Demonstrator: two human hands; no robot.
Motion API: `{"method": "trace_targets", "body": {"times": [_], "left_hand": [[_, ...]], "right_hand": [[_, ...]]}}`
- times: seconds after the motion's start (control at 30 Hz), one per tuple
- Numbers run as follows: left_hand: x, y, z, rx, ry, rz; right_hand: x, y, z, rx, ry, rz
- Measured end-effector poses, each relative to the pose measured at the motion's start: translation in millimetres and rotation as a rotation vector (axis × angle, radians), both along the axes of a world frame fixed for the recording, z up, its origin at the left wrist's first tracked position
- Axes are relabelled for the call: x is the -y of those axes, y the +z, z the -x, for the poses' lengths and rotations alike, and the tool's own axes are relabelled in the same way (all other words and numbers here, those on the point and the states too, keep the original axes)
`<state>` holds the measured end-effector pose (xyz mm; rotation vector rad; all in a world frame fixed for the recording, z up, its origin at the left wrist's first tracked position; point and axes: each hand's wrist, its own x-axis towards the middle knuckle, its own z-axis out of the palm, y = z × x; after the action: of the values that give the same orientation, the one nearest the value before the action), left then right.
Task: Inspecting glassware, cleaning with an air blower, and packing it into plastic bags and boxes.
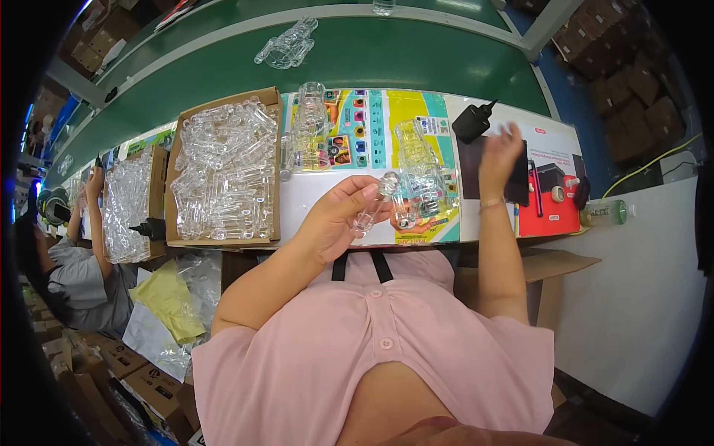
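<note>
1. The person's left hand (336,217) pinches a small clear plastic part (370,212) between thumb and fingertips, held up just above the near edge of the work table (312,195), in front of the pink shirt.
2. The right hand (500,152) is off to the right, fingers loosely spread and reaching toward the black squeeze bottle (473,122). It's motion-blurred, so hard to say if it touches anything; it looks empty.
3. Progress-wise this looks like mid-batch: the cardboard box (225,172) on the left is heaped with clear pieces, so plenty seems left to go.
4. Two taller clear assemblies (418,160) stand on the colourful printed sheet (372,126) just past the held part, probably the finished ones, though that's a guess.
5. A clear bundle (287,46) lies on the green conveyor belt (416,63) beyond.
6. A co-worker (78,260) sits at the far left beside another full box.
</note>
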<state>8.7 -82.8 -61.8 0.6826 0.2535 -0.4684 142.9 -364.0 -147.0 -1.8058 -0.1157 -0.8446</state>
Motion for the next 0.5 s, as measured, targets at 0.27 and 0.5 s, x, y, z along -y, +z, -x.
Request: {"method": "trace_targets", "body": {"times": [0.27, 0.5], "left_hand": [[44.9, -20.8, -11.0, 0.048, -0.246, 0.086], [40.0, -77.3, -38.4, 0.74, 0.164, -1.186]], "right_hand": [[-73.4, 62.3, 135.1, -0.103, 0.693, 0.039], [-36.2, 44.2, 105.9, -0.299, 0.414, -0.784]]}}
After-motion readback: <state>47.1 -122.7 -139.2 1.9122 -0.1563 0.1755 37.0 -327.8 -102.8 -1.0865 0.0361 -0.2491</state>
